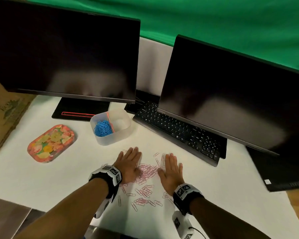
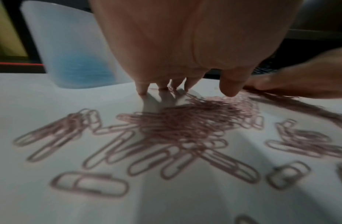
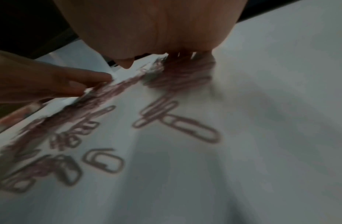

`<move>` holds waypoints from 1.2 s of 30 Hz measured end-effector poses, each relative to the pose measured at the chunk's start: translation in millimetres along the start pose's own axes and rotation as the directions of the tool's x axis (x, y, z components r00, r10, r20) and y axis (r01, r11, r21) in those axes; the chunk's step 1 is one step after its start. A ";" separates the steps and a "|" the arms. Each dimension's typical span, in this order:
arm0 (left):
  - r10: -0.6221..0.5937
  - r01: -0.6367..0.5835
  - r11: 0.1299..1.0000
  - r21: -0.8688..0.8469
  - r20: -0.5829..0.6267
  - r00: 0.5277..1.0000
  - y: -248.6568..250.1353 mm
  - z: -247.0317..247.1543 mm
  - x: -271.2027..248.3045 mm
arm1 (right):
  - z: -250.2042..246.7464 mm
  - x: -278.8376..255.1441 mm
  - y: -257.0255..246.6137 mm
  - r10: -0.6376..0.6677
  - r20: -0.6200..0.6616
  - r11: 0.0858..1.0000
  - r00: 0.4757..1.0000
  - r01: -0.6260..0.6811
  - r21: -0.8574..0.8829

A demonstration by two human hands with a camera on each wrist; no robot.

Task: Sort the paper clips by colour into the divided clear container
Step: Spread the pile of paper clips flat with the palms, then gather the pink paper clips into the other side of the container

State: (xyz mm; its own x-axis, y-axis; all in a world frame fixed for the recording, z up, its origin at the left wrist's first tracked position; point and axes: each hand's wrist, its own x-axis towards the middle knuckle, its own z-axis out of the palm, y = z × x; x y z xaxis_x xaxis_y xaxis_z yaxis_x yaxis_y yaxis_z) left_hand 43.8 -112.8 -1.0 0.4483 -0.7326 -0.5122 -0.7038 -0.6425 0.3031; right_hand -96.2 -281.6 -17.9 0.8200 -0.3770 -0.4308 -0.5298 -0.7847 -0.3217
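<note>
Lying between both hands' fingers (image 1: 133,152): pink clips (image 1: 148,170)

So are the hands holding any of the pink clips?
No, nothing is held. The left hand and right hand lie flat and open on either side of the pink paper clips.

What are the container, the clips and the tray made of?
Container: likely frosted translucent plastic; the blue clips show through its wall.
Pink clips: probably coated wire; thin bent loops, matte colour.
Tray: glossy, floral print, reflective rim; resin or glazed, cannot tell.
</note>
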 end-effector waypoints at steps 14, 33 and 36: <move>-0.083 0.077 0.996 -0.043 -0.159 0.984 -73.1 20.0 -96.4 | -9.2 -94.2 33.7 -0.101 0.029 0.994 0.994 0.102 -0.034; 0.099 -0.094 0.994 0.049 -0.113 0.989 0.7 46.7 -36.1 | 22.7 -32.2 -26.4 -0.235 0.099 0.953 0.967 0.249 -0.175; 0.103 -0.105 0.995 -0.003 -0.131 0.986 -0.8 30.8 -44.6 | 1.9 -33.6 -22.4 -0.292 0.070 0.953 0.954 0.296 -0.068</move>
State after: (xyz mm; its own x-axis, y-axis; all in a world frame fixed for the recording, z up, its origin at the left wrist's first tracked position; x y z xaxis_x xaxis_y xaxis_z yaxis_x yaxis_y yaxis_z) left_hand 7.4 -72.7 -3.3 0.4414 -0.8181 -0.3686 -0.7454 -0.5630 0.3570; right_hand -112.3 -250.4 2.3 0.9217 -0.0963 -0.3757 -0.2470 -0.8927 -0.3770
